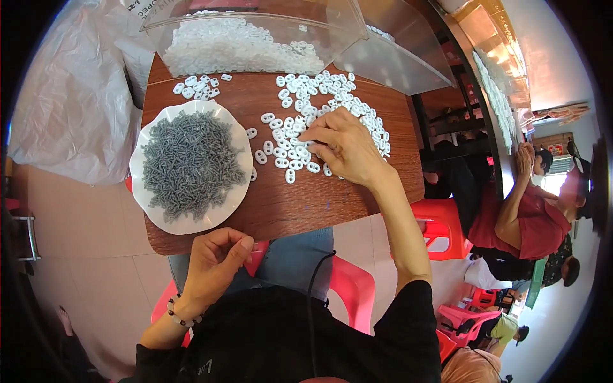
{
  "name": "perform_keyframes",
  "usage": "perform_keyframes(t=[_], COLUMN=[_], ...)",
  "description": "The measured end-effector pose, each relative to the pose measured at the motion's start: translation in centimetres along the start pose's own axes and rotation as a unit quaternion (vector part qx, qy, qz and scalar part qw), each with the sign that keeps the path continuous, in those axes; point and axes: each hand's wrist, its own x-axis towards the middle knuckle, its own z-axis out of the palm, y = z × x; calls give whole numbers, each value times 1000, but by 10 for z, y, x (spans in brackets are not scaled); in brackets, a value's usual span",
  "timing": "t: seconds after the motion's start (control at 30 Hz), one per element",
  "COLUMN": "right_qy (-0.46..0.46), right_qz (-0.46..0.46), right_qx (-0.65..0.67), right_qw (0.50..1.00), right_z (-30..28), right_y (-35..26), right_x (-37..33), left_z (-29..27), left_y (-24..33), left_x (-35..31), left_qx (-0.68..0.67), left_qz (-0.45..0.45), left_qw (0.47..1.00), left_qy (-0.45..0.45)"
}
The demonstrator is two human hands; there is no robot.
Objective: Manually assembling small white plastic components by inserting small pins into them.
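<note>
My right hand [345,145] reaches down over the spread of small white oval plastic pieces [290,153], each with two holes. Its thumb and fingers close around one of these pieces, partly hidden by the fingertips. Below the table's front edge, my left hand [218,263] is held in a pinch, thumb against forefinger. Something tiny and pale shows at its tips, too small to name. Close to that hand stands a white scalloped plate [142,191], heaped with small grey translucent ribbed plastic pieces [191,166].
A clear bin [255,25] full of white pieces stands at the table's [268,210] back. A small cluster of white pieces [195,88] lies behind the plate. At left hangs a big white plastic bag [76,102]. Right of the table are a red stool [440,223] and a seated person [523,230].
</note>
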Motion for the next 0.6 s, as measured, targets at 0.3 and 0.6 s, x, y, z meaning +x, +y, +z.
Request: perform_keyframes(t=[0.3, 0.6], right_qy=[20, 123], right_qz=[17, 150], right_qx=[-4, 212], right_qw=[1000, 958], right_z=[6, 4], right_y=[-3, -40], right_x=[1, -14], left_z=[0, 3], left_y=[2, -1], left_x=[-2, -5], left_qx=[4, 0], left_qz=[16, 27], left_qw=[1000, 1000], left_qy=[5, 12])
